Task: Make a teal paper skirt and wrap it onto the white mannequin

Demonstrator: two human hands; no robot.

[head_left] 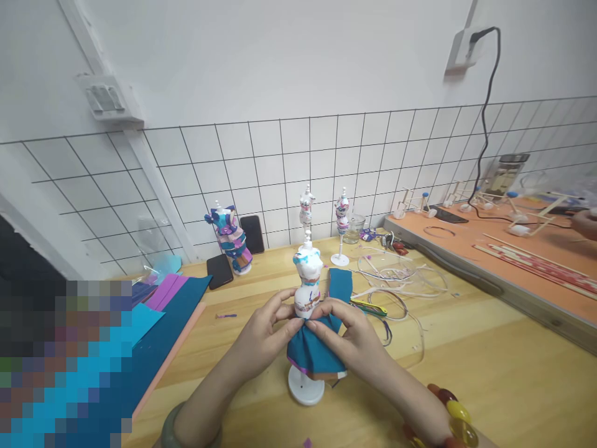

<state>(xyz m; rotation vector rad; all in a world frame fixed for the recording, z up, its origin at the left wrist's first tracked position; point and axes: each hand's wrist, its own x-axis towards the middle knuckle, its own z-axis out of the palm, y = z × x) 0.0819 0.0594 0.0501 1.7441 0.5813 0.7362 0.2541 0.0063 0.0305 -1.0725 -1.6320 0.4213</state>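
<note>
From my end I have the cloth [311,353] right at the fingertips: both hands meet at the hips of the white form [308,264], so neither is nearer. The left hand [268,333] and the right hand [352,330] pinch the cloth's top edge in front, thumbs almost touching, other fingers curled around the form's sides. I can't tell whether the cloth closes behind.

The form's long axis runs upright between the hands, its round base [306,391] flat on the bench [261,379]. From the thumbs the teal cloth hangs down and flares, more toward the right hand's side, its hem above the base.

The bench is pale wood. I see fabric sheets [186,305] along its left side, and a teal strip [340,283], a yellow tool [373,307] and loose cords [396,274] beyond the right hand. Toward the back stand a dressed form [228,236] near two phones [219,271], two patterned forms [342,214] and a glass [355,230]. A tiled wall [280,174] closes the far side. To my right is an orange bench [443,233] with sticks [536,264], and another person's hand [585,224] at the edge of view.
</note>
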